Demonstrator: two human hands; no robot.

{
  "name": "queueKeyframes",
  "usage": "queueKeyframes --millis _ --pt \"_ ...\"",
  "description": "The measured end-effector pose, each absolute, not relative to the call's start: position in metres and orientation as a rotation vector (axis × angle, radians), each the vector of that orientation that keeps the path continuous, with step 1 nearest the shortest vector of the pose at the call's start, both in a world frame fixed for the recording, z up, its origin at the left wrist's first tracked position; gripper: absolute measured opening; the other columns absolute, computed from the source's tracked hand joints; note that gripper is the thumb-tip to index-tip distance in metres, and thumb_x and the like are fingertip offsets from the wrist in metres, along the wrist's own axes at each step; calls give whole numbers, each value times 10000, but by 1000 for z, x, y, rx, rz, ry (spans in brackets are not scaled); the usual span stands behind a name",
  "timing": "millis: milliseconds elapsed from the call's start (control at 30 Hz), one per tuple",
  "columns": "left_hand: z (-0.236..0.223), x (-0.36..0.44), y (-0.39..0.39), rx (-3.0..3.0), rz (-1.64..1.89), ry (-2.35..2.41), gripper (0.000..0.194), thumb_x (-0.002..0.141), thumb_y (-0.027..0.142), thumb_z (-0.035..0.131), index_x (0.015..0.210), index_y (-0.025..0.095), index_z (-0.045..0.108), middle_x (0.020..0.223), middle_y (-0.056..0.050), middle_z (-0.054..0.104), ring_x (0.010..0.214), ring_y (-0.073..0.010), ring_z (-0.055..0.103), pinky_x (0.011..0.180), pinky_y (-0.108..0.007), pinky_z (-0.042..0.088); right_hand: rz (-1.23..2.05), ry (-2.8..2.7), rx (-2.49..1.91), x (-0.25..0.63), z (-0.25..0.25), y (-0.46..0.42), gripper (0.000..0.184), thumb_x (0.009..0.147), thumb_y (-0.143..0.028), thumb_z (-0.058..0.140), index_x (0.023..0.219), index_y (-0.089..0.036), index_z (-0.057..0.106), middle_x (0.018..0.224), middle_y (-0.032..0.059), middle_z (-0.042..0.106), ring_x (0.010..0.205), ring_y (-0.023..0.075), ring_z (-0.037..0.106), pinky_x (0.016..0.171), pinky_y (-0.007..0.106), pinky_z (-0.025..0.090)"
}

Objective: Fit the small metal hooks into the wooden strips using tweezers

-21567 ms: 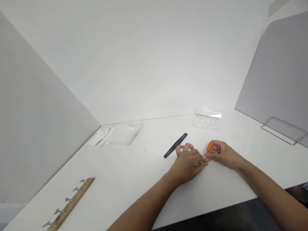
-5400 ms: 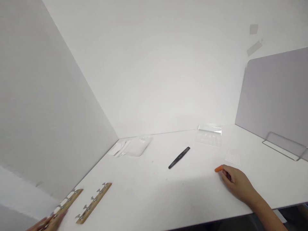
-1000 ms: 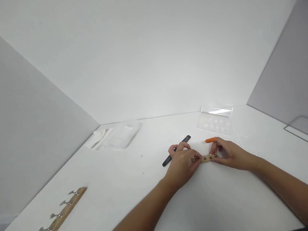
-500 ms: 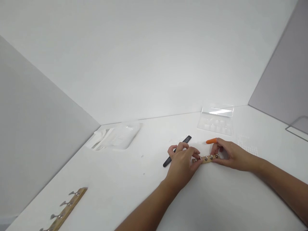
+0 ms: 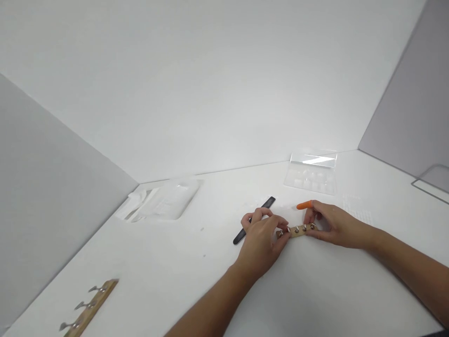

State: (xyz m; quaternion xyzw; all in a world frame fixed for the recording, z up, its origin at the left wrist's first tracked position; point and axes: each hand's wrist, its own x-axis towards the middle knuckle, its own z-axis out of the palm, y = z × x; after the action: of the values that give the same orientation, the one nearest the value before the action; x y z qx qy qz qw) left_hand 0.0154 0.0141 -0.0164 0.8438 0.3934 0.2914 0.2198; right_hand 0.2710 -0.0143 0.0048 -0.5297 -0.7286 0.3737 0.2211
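A short wooden strip with small metal pegs [image 5: 298,230] lies on the white table [image 5: 196,276] between my two hands. My left hand [image 5: 261,238] is closed around its left end, fingers curled. My right hand [image 5: 331,223] pinches its right end; its forefinger wears an orange finger cot [image 5: 303,205] that points left. A black nail file [image 5: 253,220] lies just behind my left hand, partly hidden by the fingers.
A second wooden strip with metal hooks [image 5: 87,309] lies at the near left edge. A clear plastic tray with white items [image 5: 164,203] sits at the back left, a clear nail-tip box [image 5: 311,173] at the back right. A grey divider [image 5: 410,107] stands on the right.
Both hands still hold the wooden strip in the same spot. The view has shifted slightly; nothing else on the table has moved.
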Motion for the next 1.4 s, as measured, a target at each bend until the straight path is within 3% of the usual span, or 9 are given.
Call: queueKeyframes --millis 500,800,967,1100,1233,1400 --pt "-11 13 15 2410 751 1077 140 892 133 655 953 254 622 932 22 773 1054 -255 604 1003 -502 269 1011 -2035 -1508 271 7 -15 403 941 -540 659 1270 -310 619 1070 31 721 938 232 659 814 389 524" --pt "-13 12 15 2405 751 1080 92 908 183 652 962 255 632 943 -7 767 1092 -279 579 1004 -515 284 960 -2067 -1472 274 4 -16 467 923 -563 672 1317 -322 603 1114 46 712 971 250 653 855 420 542" --pt "-12 11 14 2452 842 1041 216 870 319 740 1046 250 635 1030 -42 748 1124 -307 548 976 -501 319 696 -2035 -1415 279 4 -14 396 1004 -493 556 1351 -303 552 1148 71 709 1018 264 646 919 457 529" --pt "-10 12 13 2441 886 1087 178 904 327 688 1046 247 617 1017 -51 727 1131 -310 548 1005 -519 312 308 -1834 -1624 291 7 -4 270 1025 -485 488 1126 -270 616 1050 64 741 913 273 668 830 440 526" --pt "-10 13 13 2447 855 1133 213 894 374 690 1039 239 611 1034 -62 714 1157 -333 535 1025 -549 293 220 -1629 -1779 315 5 10 228 1037 -319 373 1161 -260 555 1067 49 770 798 253 675 754 413 509" --pt "-11 12 17 2460 893 1256 184 931 387 647 1037 239 619 1030 -64 714 1167 -343 535 1017 -559 292 100 -1760 -1789 338 -6 20 421 788 -68 436 1163 -221 551 1201 65 738 1120 289 643 890 428 495"
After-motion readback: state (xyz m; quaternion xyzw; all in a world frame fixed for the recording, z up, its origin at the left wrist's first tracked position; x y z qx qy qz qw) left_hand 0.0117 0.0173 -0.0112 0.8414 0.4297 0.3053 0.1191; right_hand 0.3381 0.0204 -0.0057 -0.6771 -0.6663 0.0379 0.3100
